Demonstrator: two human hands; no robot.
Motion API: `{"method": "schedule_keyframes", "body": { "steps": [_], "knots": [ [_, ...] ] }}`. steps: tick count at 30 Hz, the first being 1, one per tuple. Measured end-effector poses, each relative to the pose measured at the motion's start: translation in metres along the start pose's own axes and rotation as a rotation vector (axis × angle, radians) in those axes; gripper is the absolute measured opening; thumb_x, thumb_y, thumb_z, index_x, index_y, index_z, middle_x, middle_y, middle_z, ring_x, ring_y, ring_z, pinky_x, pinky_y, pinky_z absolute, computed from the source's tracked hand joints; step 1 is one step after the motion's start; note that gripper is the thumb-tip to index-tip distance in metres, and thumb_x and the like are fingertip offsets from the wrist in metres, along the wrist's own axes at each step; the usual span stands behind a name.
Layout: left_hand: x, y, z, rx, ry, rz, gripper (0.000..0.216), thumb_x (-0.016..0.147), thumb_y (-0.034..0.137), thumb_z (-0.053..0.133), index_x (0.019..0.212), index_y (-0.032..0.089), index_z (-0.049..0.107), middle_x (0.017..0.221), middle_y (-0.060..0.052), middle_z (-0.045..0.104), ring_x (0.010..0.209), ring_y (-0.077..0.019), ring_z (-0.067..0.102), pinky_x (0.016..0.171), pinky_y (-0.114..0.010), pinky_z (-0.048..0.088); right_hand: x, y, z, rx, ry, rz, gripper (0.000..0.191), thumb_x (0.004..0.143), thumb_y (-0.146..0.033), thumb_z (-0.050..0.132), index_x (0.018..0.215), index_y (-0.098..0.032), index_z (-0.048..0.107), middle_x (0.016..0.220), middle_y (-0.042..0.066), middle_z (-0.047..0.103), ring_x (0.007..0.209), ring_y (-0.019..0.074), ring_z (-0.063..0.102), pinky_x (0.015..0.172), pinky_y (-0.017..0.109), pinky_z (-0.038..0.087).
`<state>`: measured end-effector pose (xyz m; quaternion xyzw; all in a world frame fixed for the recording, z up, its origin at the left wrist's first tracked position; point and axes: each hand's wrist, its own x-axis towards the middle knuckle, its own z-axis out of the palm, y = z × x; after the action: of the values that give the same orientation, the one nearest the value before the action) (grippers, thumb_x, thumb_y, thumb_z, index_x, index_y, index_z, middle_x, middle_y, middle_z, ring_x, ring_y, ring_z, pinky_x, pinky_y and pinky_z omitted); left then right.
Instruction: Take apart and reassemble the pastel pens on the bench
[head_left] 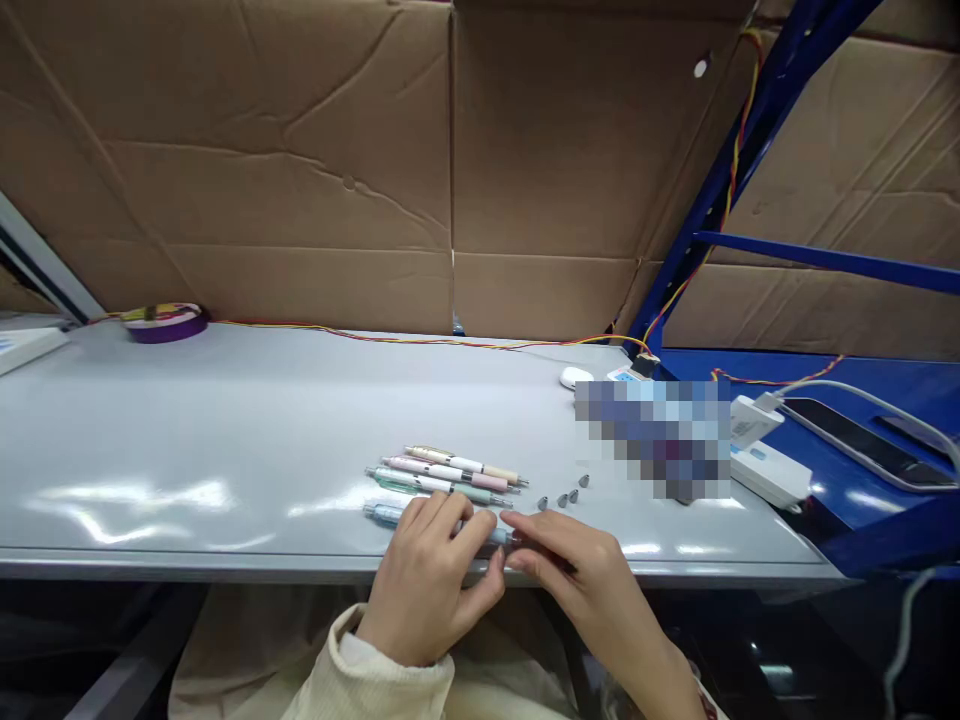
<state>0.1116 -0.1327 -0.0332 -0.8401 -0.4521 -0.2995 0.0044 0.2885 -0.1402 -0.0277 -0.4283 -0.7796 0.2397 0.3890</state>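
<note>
Near the table's front edge my left hand (435,570) is closed round the barrel of a light blue pen (386,514) that lies on the grey table (225,440). My right hand (570,560) pinches the same pen at its tip end, fingers pressed together. Just beyond lie three more pens side by side: a green one (420,483), a pink one (442,470) and a yellow-beige one (461,462). Several small grey metal pen tips (562,497) sit loose to the right of them.
Cardboard sheets wall the back. A purple tape roll (166,322) sits far left, and a red-yellow wire (420,341) runs along the back edge. A white mouse-like object (576,377), white power adapters (769,470) and a phone (862,440) on blue shelving lie right.
</note>
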Motion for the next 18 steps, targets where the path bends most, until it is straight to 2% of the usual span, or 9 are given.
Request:
{"method": "schedule_keyframes", "body": {
  "steps": [2,5,10,14,18],
  "knots": [
    [0.001,0.000,-0.003,-0.023,-0.069,-0.031,0.015,0.086,0.022,0.045,0.094,0.022,0.058,0.085,-0.004,0.052,0.077,-0.0199,0.048,0.067,-0.033,0.041,-0.004,-0.001,-0.006,-0.025,0.011,0.050,0.026,0.085,-0.021,0.056,0.111,-0.023,0.061,0.084,0.002,0.066,0.070,0.0133,0.060,0.063,0.022,0.049],
    [0.008,0.000,-0.008,-0.031,-0.146,-0.048,0.018,0.087,0.018,0.048,0.099,0.026,0.058,0.095,-0.004,0.051,0.089,-0.0206,0.050,0.076,-0.036,0.045,-0.008,-0.001,-0.015,-0.061,0.129,0.081,0.023,0.088,-0.027,0.051,0.108,-0.024,0.061,0.083,0.001,0.066,0.067,0.0138,0.059,0.058,0.022,0.047],
    [0.024,-0.005,-0.014,0.067,-0.151,-0.029,0.029,0.080,0.012,0.058,0.104,0.029,0.060,0.118,-0.007,0.046,0.114,-0.0263,0.042,0.092,-0.044,0.041,-0.009,0.002,-0.023,-0.106,0.331,0.092,0.020,0.090,-0.028,0.046,0.088,-0.023,0.065,0.081,0.002,0.066,0.074,0.0161,0.061,0.060,0.023,0.047],
    [0.031,-0.020,-0.016,0.169,-0.170,-0.127,0.047,0.077,0.032,0.065,0.121,0.035,0.051,0.136,-0.010,0.036,0.124,-0.0340,0.033,0.095,-0.055,0.035,-0.005,0.007,-0.023,-0.148,0.380,0.121,0.020,0.090,-0.029,0.046,0.086,-0.022,0.064,0.084,0.003,0.066,0.076,0.0171,0.061,0.060,0.024,0.047],
    [0.029,-0.033,-0.017,0.213,-0.313,-0.237,0.048,0.083,0.052,0.050,0.129,0.041,0.043,0.143,-0.007,0.033,0.128,-0.0368,0.030,0.096,-0.062,0.027,-0.002,0.014,-0.019,-0.246,0.407,0.093,0.019,0.089,-0.029,0.046,0.095,-0.022,0.063,0.090,0.005,0.065,0.080,0.0184,0.060,0.061,0.027,0.049]
  ]
}}
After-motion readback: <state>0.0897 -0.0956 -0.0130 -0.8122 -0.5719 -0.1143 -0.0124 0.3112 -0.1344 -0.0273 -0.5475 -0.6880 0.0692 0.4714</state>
